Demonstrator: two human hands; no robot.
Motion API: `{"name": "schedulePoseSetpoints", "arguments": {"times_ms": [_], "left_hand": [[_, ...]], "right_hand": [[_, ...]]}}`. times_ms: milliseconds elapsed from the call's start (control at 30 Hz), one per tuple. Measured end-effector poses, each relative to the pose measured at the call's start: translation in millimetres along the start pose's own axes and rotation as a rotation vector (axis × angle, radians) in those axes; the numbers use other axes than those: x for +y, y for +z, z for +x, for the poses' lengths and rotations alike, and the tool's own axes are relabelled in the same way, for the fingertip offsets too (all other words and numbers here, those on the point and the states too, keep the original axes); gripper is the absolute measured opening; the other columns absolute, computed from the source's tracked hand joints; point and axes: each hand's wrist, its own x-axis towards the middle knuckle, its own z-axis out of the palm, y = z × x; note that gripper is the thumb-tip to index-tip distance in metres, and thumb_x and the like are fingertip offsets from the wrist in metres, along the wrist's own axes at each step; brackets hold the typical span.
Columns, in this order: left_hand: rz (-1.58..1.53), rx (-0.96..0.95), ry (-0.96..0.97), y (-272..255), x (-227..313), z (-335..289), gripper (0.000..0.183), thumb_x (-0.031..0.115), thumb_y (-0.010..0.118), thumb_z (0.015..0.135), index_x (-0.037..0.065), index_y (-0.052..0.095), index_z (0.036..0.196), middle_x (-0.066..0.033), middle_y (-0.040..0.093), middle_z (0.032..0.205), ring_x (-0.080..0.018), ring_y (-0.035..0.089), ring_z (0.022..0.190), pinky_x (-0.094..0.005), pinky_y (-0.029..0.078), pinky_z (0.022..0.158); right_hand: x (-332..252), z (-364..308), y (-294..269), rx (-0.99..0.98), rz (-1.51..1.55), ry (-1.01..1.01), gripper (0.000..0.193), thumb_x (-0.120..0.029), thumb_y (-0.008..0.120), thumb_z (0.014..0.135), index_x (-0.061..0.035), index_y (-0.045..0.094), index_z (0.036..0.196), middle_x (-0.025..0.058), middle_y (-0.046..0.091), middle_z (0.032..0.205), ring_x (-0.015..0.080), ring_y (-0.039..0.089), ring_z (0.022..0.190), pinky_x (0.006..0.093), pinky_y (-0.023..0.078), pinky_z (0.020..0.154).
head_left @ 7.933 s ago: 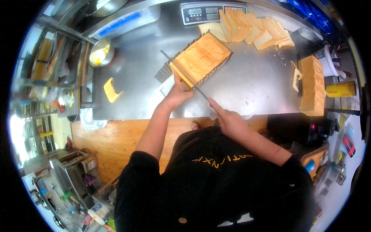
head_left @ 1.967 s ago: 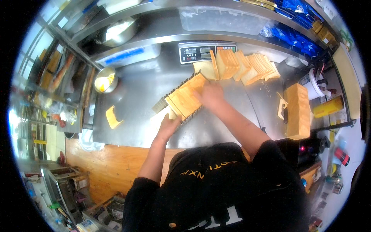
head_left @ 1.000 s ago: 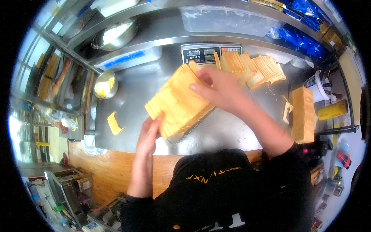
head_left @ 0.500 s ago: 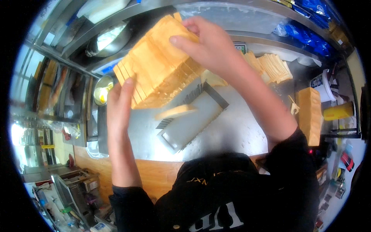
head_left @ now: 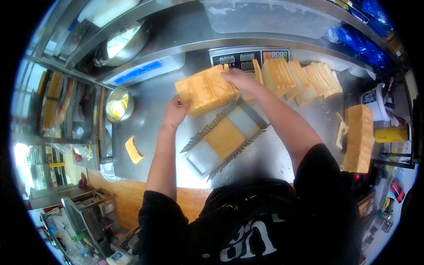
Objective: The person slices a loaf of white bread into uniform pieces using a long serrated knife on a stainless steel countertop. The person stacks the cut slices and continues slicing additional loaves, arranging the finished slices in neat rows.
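Loaf point(head_left: 205, 91): between your fingers
Left hand point(head_left: 176, 113): half-curled, gripping left end
Right hand point(head_left: 241, 82): half-curled, gripping right end

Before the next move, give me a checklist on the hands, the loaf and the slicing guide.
1. Left hand on the left end of the sliced loaf: ok.
2. Right hand on its right end: ok.
3. Slicing guide free of bread: not ok, a slice lies in it.
4. Loaf's underside resting on the steel table: cannot tell, hidden.
5. Metal bowl apart from the left hand: ok.
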Motion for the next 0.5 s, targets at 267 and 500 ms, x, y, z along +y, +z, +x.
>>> {"name": "schedulePoseSetpoints", "arguments": {"times_ms": [267,500], "left_hand": [[-0.103,0.324,0.138,-10.4,8.7,-48.0,0.031,0.013,0.057,0.086,0.002,0.059,0.115,-0.0146,0.065,0.101,-0.0236,0.063,0.088,-0.0322,0.049,0.077],[0.254,-0.159,0.489,28.3,46.0,-144.1,0.032,0.006,0.062,0.08,0.001,0.06,0.112,-0.0167,0.06,0.112,-0.027,0.059,0.103,-0.0325,0.046,0.088]], "right_hand": [[46.0,-49.1,-28.7,0.152,0.187,-0.153,0.05,-0.041,0.057,0.088,0.0018,0.058,0.112,0.0086,0.063,0.103,0.0161,0.058,0.092,0.0296,0.046,0.081],[75.7,-155.6,-19.9,0.144,0.046,-0.089,0.037,-0.027,0.056,0.09,-0.0014,0.057,0.117,0.0106,0.064,0.106,0.0203,0.059,0.095,0.0327,0.047,0.08]]}}
